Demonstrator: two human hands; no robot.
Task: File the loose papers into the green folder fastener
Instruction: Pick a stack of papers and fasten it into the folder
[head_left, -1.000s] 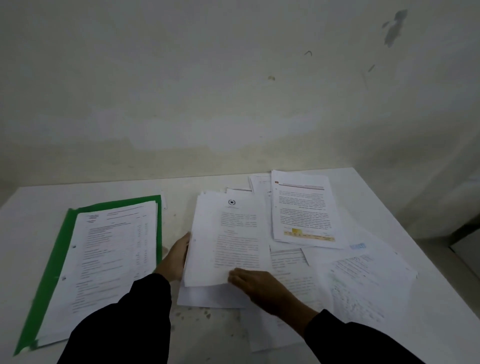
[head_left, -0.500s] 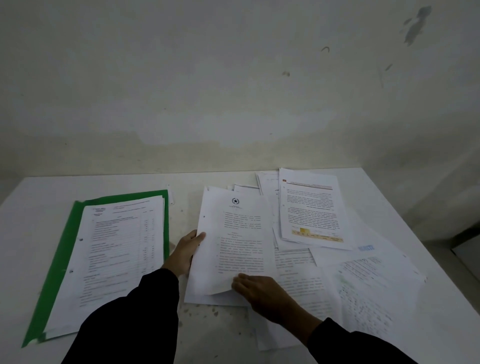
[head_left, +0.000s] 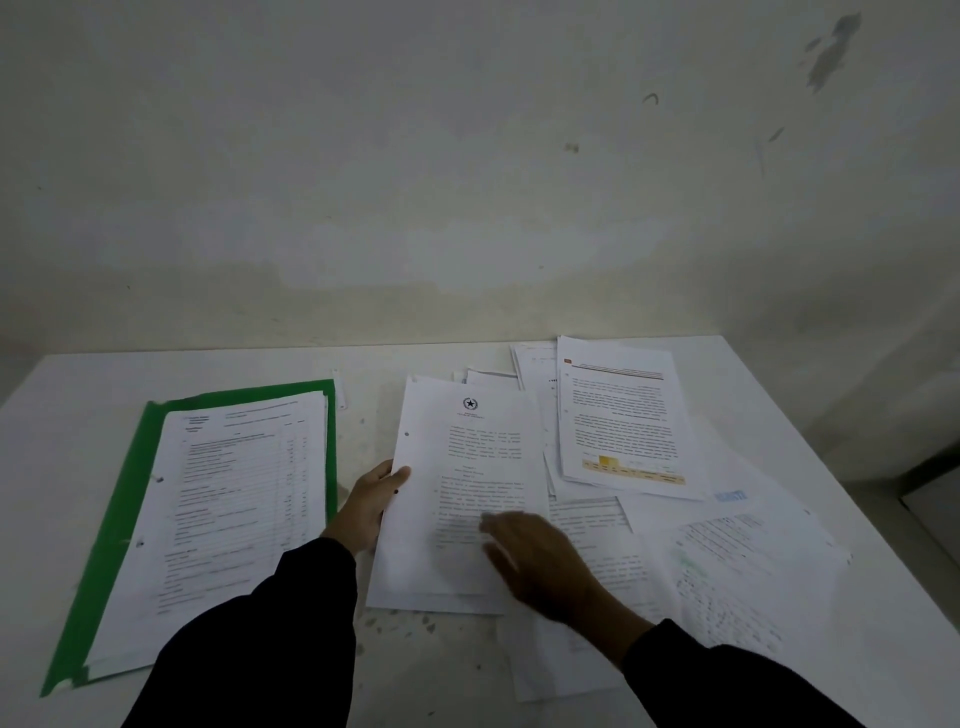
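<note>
The green folder lies open at the left of the table with a stack of filed pages on it. Loose papers spread over the middle and right. My left hand grips the left edge of a punched sheaf with a star emblem, thumb on top. My right hand rests flat on the lower part of that sheaf, fingers spread, slightly blurred. Another printed sheaf with a yellow table lies further right, on top of other sheets.
The white table stands against a stained wall. Handwritten sheets lie at the right near the table's edge. A small white strip lies beside the folder's top right corner. Crumbs speckle the table front of the sheaf.
My left hand has closed its thumb over the sheaf's left edge. My right hand has slid up onto the page. The sheaf has shifted slightly.
</note>
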